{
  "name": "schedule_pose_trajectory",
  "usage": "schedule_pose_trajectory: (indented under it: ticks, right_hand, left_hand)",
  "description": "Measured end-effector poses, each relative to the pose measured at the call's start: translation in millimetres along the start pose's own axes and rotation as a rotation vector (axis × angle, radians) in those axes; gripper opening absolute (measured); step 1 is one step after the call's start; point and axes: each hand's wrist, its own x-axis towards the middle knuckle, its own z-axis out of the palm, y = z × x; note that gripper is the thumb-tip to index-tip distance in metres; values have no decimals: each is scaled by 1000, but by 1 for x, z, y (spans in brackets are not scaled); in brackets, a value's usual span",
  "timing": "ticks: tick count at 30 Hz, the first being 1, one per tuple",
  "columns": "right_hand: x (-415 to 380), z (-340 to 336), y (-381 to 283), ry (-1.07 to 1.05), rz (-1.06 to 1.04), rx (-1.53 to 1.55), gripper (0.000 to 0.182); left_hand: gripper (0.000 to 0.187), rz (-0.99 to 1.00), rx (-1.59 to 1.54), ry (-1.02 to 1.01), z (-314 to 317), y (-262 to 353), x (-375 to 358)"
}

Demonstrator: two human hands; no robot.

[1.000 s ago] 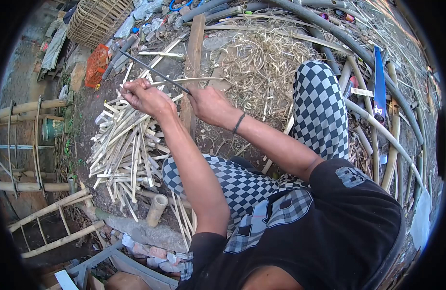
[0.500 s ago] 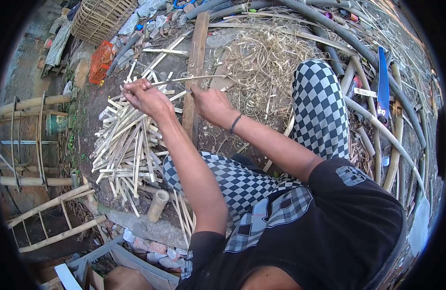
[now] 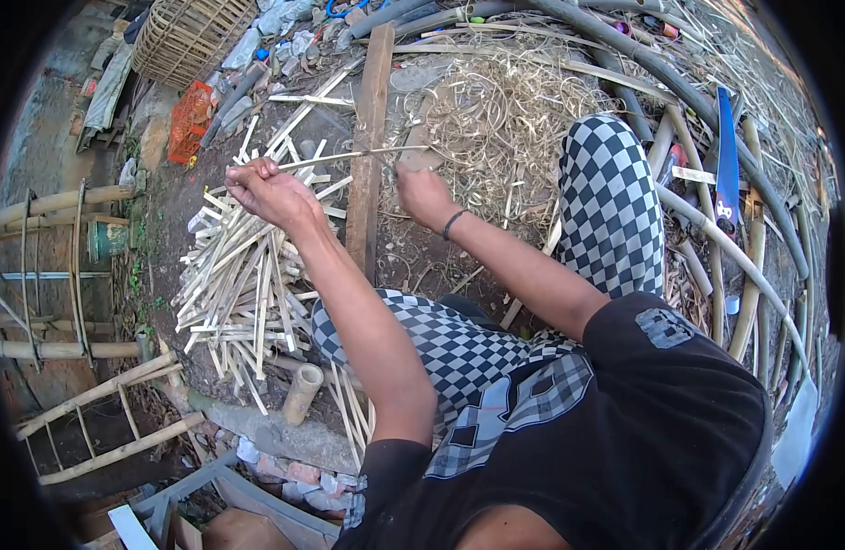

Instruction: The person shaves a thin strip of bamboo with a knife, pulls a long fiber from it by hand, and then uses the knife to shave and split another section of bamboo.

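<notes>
My left hand point(image 3: 278, 194) is closed around one end of a thin bamboo strip point(image 3: 349, 156), above a heap of split bamboo strips point(image 3: 244, 275). The strip runs to the right across a wooden plank point(image 3: 372, 110) that lies on the ground. My right hand point(image 3: 426, 194) is a fist just right of the plank, below the strip's far end. A thin dark blade, apparently a knife point(image 3: 384, 159), projects from it toward the strip; its handle is hidden in the fingers. Curly bamboo shavings point(image 3: 505, 119) lie beyond my right hand.
A blue-bladed saw point(image 3: 727, 165) lies at the right among bamboo poles point(image 3: 697, 101). An orange plastic basket point(image 3: 192, 121) and a woven basket point(image 3: 189, 41) stand at the upper left. A short bamboo piece point(image 3: 302, 394) is near my left knee. Bamboo ladder-like frames point(image 3: 120, 449) are at the lower left.
My right hand has moved right, from over the plank to past its right edge, along the strip. My left hand has shifted slightly left, still gripping the strip.
</notes>
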Motion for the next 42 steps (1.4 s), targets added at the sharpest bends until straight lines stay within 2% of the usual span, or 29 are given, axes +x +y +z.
schedule_pose_trajectory:
  ticks: [2, 5, 7, 9, 12, 15, 17, 21, 24, 26, 29, 32, 33, 35, 39, 41, 42]
  right_hand:
    - [15, 19, 62, -42, 188, -47, 25]
    - [18, 18, 63, -36, 182, -120, 25]
    - [21, 18, 41, -10, 181, -57, 23]
    - [9, -10, 0, -48, 61, -33, 22]
    - [-2, -27, -25, -63, 0, -3, 20]
    - [9, 11, 33, -3, 76, -34, 22]
    - [16, 28, 92, -113, 301, -120, 28]
    - [28, 21, 98, -123, 297, -146, 28]
    - [24, 8, 50, -55, 204, -106, 24]
    - [8, -6, 22, 30, 34, -70, 20]
    - [-2, 10, 43, 12, 38, -18, 17]
    - [-2, 43, 120, -130, 408, -194, 25]
    - [-7, 34, 123, -127, 407, -194, 25]
    - [-7, 20, 119, -149, 396, -181, 29]
    - [6, 39, 102, -219, 382, -88, 34]
    - [-7, 21, 71, -141, 337, -65, 32]
    - [-8, 17, 53, -90, 251, -26, 29]
  left_hand:
    - [30, -13, -3, 9, -7, 1, 1]
    - [31, -28, -2, 0, 1, 2, 1]
    - [31, -6, -19, -23, -1, -4, 2]
    - [31, -31, 7, 4, 0, -5, 4]
    - [31, -9, -3, -18, 6, -3, 4]
    - [31, -1, 9, -10, 9, -1, 2]
    - [31, -10, 1, -16, -1, -2, 4]
    - [30, -1, -20, -80, 11, -4, 0]
    - [29, -6, -44, -53, 13, -6, 4]
    - [29, -20, -52, -45, 13, -4, 0]
    - [29, -12, -47, -39, 12, -4, 1]
    - [28, -14, -52, -18, 0, -1, 5]
    - [27, -19, -79, -25, -1, 0, 5]
    - [25, -15, -86, -21, -2, -2, 7]
    - [25, -7, 56, 113, 11, 7, -3]
    - [29, -37, 155, 76, 12, 7, -5]
    - [29, -42, 156, 76, 11, 7, -7]
